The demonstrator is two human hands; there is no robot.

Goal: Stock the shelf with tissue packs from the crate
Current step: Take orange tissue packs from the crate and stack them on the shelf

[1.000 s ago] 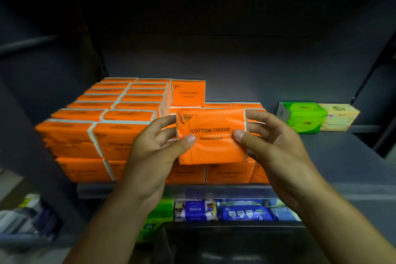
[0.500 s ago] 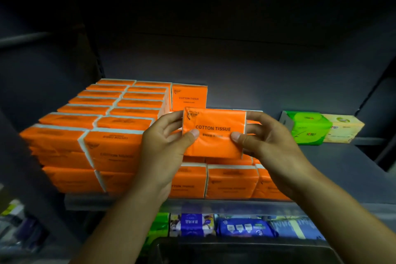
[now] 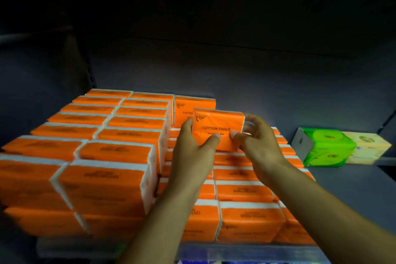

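Note:
An orange "COTTON TISSUE" pack [image 3: 217, 127] stands upright between both hands, over the lower right rows of the shelf stock. My left hand [image 3: 192, 148] grips its left edge with the thumb on the front face. My right hand [image 3: 257, 143] grips its right edge, thumb on the front. Another upright orange pack [image 3: 184, 109] stands just behind it at the back. Stacked orange packs [image 3: 111, 156] fill the left of the shelf higher, and lower rows [image 3: 242, 193] run beneath my hands. The crate is out of view.
A green tissue pack [image 3: 325, 148] and a pale yellow one [image 3: 368, 148] lie at the right rear of the grey shelf [image 3: 353, 195]. The shelf's front edge [image 3: 246, 253] runs along the bottom. Dark walls close in at the left and back.
Both hands have carried the orange pack up and farther back over the lower rows, toward the upright pack at the rear. The camera has moved closer to the shelf.

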